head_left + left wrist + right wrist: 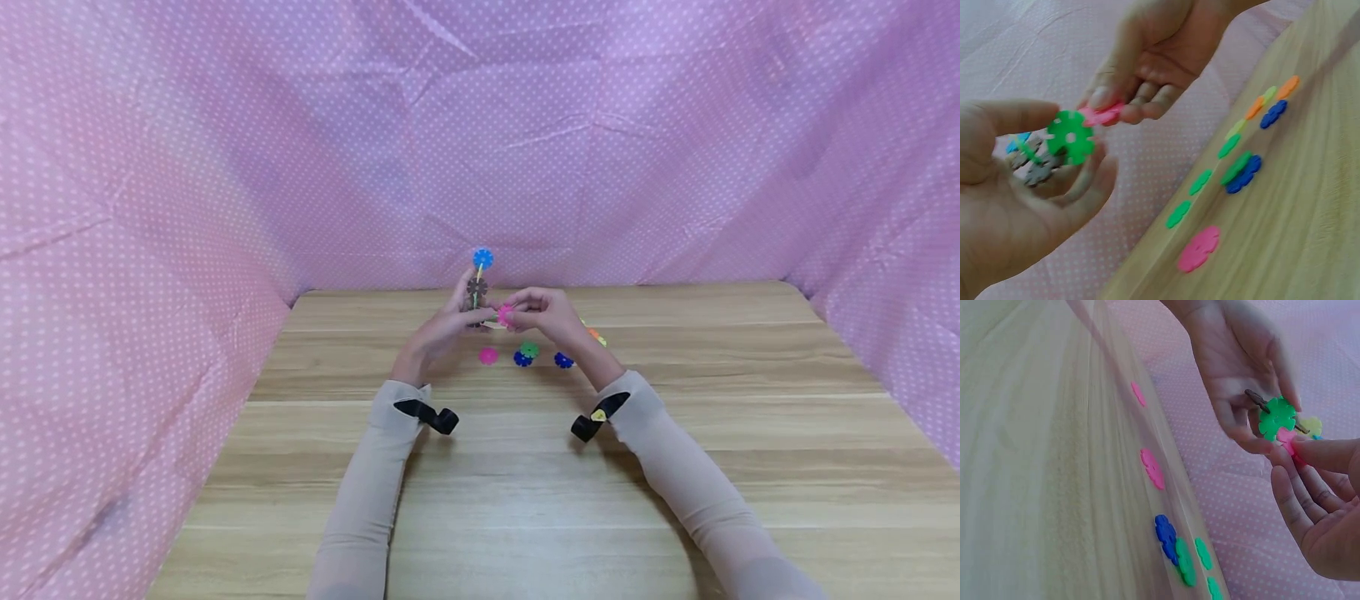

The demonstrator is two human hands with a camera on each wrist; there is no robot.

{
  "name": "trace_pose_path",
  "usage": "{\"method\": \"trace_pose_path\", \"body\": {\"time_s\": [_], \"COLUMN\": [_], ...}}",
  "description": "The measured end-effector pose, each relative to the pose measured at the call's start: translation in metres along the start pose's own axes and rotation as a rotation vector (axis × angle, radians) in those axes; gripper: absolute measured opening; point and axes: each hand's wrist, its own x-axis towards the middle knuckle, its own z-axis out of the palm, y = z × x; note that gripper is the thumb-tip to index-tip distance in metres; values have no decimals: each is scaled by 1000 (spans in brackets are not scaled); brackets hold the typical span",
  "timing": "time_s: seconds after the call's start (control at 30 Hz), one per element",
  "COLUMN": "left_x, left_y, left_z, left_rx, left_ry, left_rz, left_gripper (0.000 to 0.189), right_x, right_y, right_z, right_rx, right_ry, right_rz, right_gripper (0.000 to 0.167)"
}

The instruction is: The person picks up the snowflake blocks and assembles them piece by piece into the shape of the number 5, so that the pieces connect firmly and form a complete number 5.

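Observation:
My left hand (441, 331) grips a joined chain of notched plastic discs above the table. A blue disc (483, 259) tops the chain, with a yellow disc seen edge-on below it. Lower down come brown discs (477, 287) and a green disc (1060, 139), the green one near the left fingertips in the left wrist view. Between thumb and fingers, my right hand (553, 318) pinches a pink disc (1104, 114). Its edge meets the green disc's edge; whether their notches interlock, I cannot tell. Fingers partly hide the lower chain.
On the wooden table (487, 483) lie a loose pink disc (488, 357), a green disc (529, 350) overlapping a dark blue one (522, 359), and another dark blue disc (563, 360). Several green, yellow and orange discs (1254, 107) lie farther back. Pink dotted cloth (480, 150) hangs behind.

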Motion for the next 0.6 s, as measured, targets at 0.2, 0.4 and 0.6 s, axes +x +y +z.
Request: {"method": "trace_pose_path", "body": {"time_s": [0.2, 0.4, 0.6], "left_x": [-2, 2, 5], "left_y": [0, -4, -6], "left_z": [-4, 3, 12], "left_rx": [7, -81, -154], "left_ry": [-4, 148, 199], "left_rz": [12, 11, 66], "left_gripper": [82, 70, 63], "right_x": [0, 0, -1], "right_y": [0, -1, -3], "right_z": [-3, -4, -7], "right_rx": [2, 11, 12], "right_ry": [5, 48, 81], "right_rz": [-35, -79, -92], "right_gripper": [26, 24, 26]}}
